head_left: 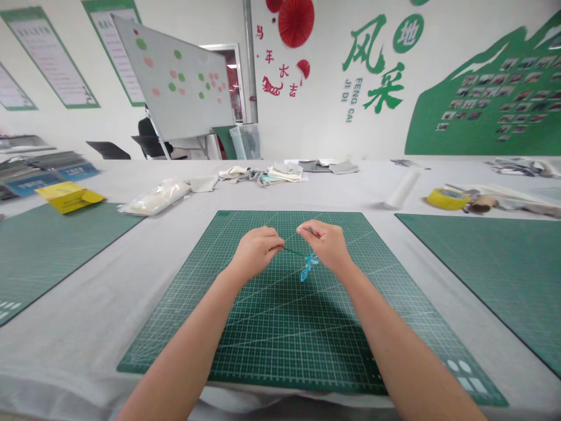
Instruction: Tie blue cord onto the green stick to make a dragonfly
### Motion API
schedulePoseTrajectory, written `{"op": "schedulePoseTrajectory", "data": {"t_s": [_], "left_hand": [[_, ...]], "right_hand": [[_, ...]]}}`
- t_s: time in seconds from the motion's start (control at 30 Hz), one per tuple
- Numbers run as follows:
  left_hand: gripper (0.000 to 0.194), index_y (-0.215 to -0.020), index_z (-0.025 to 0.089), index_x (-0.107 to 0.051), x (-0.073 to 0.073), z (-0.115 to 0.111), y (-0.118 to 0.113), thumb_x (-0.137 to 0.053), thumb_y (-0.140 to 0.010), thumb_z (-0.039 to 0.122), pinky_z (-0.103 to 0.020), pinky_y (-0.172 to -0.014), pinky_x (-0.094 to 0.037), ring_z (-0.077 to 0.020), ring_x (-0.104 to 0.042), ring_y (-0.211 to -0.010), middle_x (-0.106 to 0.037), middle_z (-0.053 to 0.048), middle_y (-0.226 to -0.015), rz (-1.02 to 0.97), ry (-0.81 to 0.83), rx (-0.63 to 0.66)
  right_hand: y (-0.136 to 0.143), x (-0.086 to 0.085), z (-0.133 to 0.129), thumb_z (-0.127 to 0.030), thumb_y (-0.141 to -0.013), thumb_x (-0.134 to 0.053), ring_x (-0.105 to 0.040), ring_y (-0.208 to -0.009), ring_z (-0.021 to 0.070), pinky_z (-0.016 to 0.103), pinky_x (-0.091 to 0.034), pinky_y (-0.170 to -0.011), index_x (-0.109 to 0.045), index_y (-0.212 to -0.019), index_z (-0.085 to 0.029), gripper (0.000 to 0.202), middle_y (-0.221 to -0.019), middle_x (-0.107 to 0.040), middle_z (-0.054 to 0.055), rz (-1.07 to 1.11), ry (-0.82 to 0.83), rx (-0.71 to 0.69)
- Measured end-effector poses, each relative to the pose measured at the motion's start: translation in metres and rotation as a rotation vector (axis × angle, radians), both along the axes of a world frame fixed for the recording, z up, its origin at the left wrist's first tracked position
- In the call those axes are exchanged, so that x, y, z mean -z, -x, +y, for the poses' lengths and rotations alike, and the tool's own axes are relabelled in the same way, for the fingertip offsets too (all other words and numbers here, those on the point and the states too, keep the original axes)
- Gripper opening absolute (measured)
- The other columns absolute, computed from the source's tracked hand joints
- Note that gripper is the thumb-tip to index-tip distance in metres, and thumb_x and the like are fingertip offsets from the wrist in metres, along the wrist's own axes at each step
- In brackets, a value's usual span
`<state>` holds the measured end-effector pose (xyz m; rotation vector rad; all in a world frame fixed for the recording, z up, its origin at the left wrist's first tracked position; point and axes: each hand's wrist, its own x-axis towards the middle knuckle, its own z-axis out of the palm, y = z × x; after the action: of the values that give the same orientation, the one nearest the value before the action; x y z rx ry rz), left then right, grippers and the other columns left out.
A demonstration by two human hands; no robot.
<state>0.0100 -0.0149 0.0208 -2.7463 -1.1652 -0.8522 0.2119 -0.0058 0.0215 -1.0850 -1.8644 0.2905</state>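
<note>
Above the green cutting mat (pixel 280 327) my left hand (pixel 258 250) pinches the end of a thin dark green stem (pixel 293 252). At the stem's other end is a small blue flower-like piece (pixel 307 269) with pale edges, one part of it hanging down. My right hand (pixel 325 241) is just above and to the right of that piece, thumb and fingertips pressed together. Whatever the right fingertips hold, if anything, is too small to make out. The right hand hides part of the blue piece.
More cutting mats lie at left (pixel 56 245) and right (pixel 491 263). Across the grey-covered table are a yellow packet (pixel 68 197), a clear plastic bag (pixel 155 197), folded cloths (pixel 284 171), a white roll (pixel 402 190) and a yellow tape roll (pixel 447 199).
</note>
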Motion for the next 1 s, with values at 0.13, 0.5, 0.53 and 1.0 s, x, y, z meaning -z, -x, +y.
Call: {"op": "schedulePoseTrajectory", "data": {"t_s": [0.13,0.5,0.53,1.0], "left_hand": [[0.016,-0.081,0.02,-0.069,-0.005,-0.004,-0.002,-0.054,-0.085,0.02,-0.031,-0.077,-0.046,-0.017,-0.058,-0.083,-0.065,-0.004,-0.079,-0.14,0.116,0.086],[0.008,-0.075,0.018,-0.067,-0.009,-0.005,-0.002,-0.061,-0.08,0.022,-0.024,-0.06,-0.042,-0.0115,-0.054,-0.066,-0.061,-0.001,-0.074,-0.508,0.251,0.018],[0.008,-0.075,0.018,-0.066,-0.008,-0.004,-0.001,-0.062,-0.079,0.023,-0.024,-0.06,-0.041,-0.0113,-0.054,-0.066,-0.061,-0.001,-0.074,-0.531,0.243,-0.01],[0.009,-0.077,0.019,-0.067,0.005,0.007,0.005,-0.06,-0.078,0.025,-0.026,-0.066,-0.045,-0.0124,-0.057,-0.068,-0.064,0.001,-0.074,-0.627,0.117,-0.371]], "right_hand": [[-0.01,0.003,0.012,-0.04,-0.078,-0.06,-0.034,-0.045,0.009,0.024,-0.027,-0.047,-0.068,-0.073,-0.018,0.024,-0.047,-0.043,-0.005,0.142,0.175,-0.058],[-0.004,0.025,0.024,-0.04,-0.065,-0.07,-0.041,-0.052,0.0091,0.024,-0.031,-0.051,-0.065,-0.069,-0.014,0.026,-0.06,-0.054,-0.002,0.451,0.54,-0.246],[-0.002,0.026,0.023,-0.04,-0.064,-0.07,-0.041,-0.052,0.0092,0.025,-0.031,-0.051,-0.065,-0.068,-0.014,0.026,-0.06,-0.055,-0.001,0.425,0.541,-0.241],[0.032,0.022,-0.003,-0.027,-0.075,-0.063,-0.035,-0.049,0.0084,0.022,-0.028,-0.051,-0.065,-0.064,-0.017,0.014,-0.048,-0.038,-0.007,0.081,0.447,-0.284]]}}
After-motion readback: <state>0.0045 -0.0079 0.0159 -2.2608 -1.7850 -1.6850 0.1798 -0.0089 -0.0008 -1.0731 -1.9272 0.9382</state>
